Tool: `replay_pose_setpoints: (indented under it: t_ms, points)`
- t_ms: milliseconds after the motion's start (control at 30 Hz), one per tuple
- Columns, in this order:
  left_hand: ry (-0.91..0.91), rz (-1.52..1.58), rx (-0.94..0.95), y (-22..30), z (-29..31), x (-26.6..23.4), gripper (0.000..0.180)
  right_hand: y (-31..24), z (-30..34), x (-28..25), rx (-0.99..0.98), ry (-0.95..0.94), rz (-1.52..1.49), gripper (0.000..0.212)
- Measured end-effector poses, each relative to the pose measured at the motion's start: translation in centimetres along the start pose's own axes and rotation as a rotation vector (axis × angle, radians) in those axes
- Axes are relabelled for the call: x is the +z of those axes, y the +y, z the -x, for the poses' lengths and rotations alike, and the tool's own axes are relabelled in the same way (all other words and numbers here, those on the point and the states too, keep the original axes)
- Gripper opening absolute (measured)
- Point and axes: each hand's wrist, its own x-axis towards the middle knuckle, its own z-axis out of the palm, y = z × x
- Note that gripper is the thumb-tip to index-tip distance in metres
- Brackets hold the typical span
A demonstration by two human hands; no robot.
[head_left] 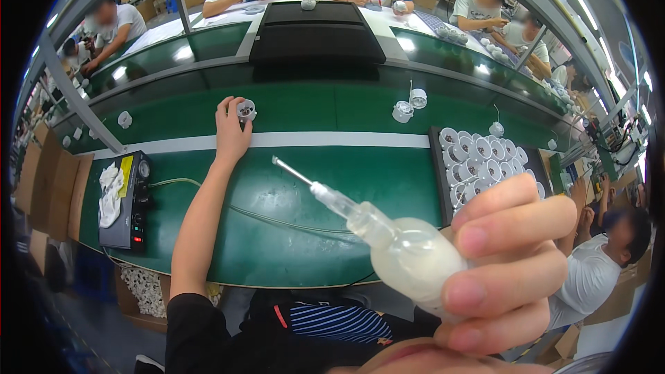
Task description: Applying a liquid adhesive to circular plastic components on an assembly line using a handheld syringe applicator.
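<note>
Reaching across the bench, my left hand [233, 128] grips a small white round cup-shaped housing [246, 110] from its left side. Dark parts show inside the housing's open top. Close to the camera, my right hand [506, 263] has its fingers wrapped round a translucent dispensing bottle [415, 260], which holds a milky content. Its thin metal needle tip [293, 172] points up and left, apart from the housing. The bottle's rear end is hidden in my fingers.
A black tray [443, 183] of several white housings stands right. More housings [402, 111] sit on the green belt [332, 107]. At left is a black controller box [125, 201] with a white cloth [110, 195] and thin tube [277, 217]. People work across the line.
</note>
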Motion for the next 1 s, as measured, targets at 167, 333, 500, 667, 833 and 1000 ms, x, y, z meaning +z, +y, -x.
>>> replay_pose_setpoints:
  t_ms: [167,333,500,667,833,1000]
  points:
    - [0.068,-0.051,0.068,1.2,-0.4,-0.3,0.053,0.9,-0.3,-0.6,-0.024,-0.106,-0.014,0.017]
    - [0.054,-0.048,0.104,1.8,-0.6,-0.1,0.048,1.2,-0.5,0.9,-0.007,-0.047,0.057,0.013]
    - [0.058,-0.114,0.178,1.5,-0.2,-0.3,0.048,1.7,0.6,0.8,-0.075,-0.014,0.051,0.012]
    - [-0.015,-0.041,0.21,2.8,-0.4,-0.7,0.048,1.3,0.4,2.2,-0.049,0.035,0.094,0.012]
    - [-0.073,0.002,0.196,2.2,-0.2,-0.5,0.048,0.7,-0.1,2.4,0.034,0.036,0.109,0.016]
    - [-0.108,0.029,0.196,2.9,-0.5,0.1,0.047,0.0,-1.3,1.7,0.168,0.124,0.208,0.014]
